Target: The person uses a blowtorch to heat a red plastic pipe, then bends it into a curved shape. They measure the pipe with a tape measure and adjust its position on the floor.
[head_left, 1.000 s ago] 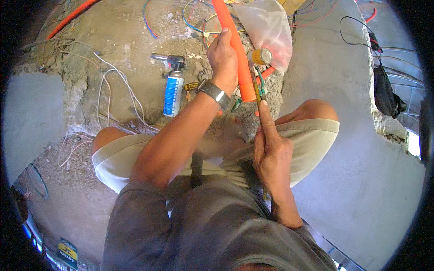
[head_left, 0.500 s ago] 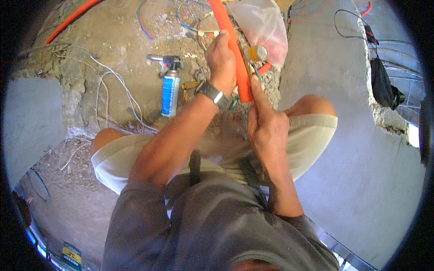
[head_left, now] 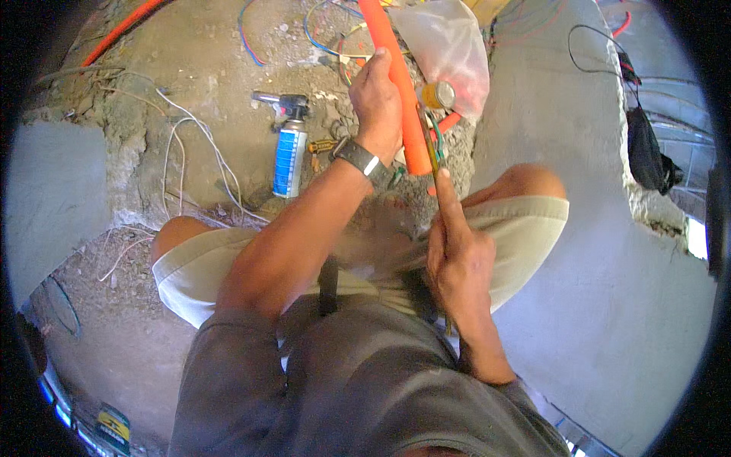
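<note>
My left hand [head_left: 377, 103] is wrapped round an orange plastic pipe [head_left: 400, 87], which slants from the top of the view toward me. Its near end is bare, just past my left hand. My right hand [head_left: 464, 251] grips a long, narrow, brownish tool [head_left: 430, 141], the forefinger stretched along it. The tool runs close beside the pipe's right side near that end; I cannot tell if they touch. Its other end shows by my right wrist, and its exact kind is unclear. A blowtorch [head_left: 287, 152] with a blue-and-white gas canister stands left of my left hand.
Beyond the pipe lie a yellow can [head_left: 438, 95] and a clear plastic bag [head_left: 449, 46]. A yellow-handled screwdriver [head_left: 324, 145] is near the torch. Loose wires [head_left: 202, 126] cross the rubble at left. A grey concrete slab [head_left: 563, 167] spans the right, with a black bag [head_left: 647, 148] beyond.
My right hand has drawn back toward my body along with the narrow tool, so more of it shows beside the pipe. My left hand and the pipe have barely moved.
</note>
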Available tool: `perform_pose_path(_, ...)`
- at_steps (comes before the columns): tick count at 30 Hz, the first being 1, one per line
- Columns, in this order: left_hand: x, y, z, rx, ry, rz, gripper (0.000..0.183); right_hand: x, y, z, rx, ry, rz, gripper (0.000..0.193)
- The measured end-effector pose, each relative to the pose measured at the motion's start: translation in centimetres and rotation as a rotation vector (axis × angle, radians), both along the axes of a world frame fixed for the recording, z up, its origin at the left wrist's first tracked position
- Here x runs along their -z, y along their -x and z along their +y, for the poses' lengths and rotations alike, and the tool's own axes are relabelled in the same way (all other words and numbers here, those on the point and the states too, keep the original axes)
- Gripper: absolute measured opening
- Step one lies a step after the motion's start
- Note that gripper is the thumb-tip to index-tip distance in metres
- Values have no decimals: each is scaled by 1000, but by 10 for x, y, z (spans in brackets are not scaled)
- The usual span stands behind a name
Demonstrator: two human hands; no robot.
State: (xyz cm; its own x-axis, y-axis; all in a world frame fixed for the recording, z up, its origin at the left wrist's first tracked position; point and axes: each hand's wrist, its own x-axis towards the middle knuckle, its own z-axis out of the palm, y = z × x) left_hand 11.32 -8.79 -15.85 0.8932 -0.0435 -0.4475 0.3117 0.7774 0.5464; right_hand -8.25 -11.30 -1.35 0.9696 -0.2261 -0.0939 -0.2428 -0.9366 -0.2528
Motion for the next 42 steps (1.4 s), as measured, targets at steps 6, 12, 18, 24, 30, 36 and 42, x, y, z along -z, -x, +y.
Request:
perform_pose_path(6, 2, -2, -3, -2, 44, -7, 27, 5, -28, 3, -17, 25, -82, 58)
perform_pose_path(12, -7, -7, -4, -20, -8, -55, 28, -3, -28, 0, -29, 24, -68, 59)
perform_pose_path(18, 2, -3, -5, 6, 36, -64, 30, -6, -11, 7, 53, -62, -35, 59)
perform_pose_path(24, 7, 1, -8, -9, 18, -5, 31, 1, -26, -3, -13, -17, -38, 59)
perform_pose_path(30, -8, 5, 2, 62, -6, -7, 36, -8, 1, -2, 12, -20, 16, 64)
perform_pose_path(36, 8, 4, -4, 26, -41, -31, 38, 6, -1, -3, 2, -34, -36, 68)
perform_pose_path(42, 4, 2, 0, 43, 9, 26, 38, 1, 8, -3, 6, -43, -27, 62)
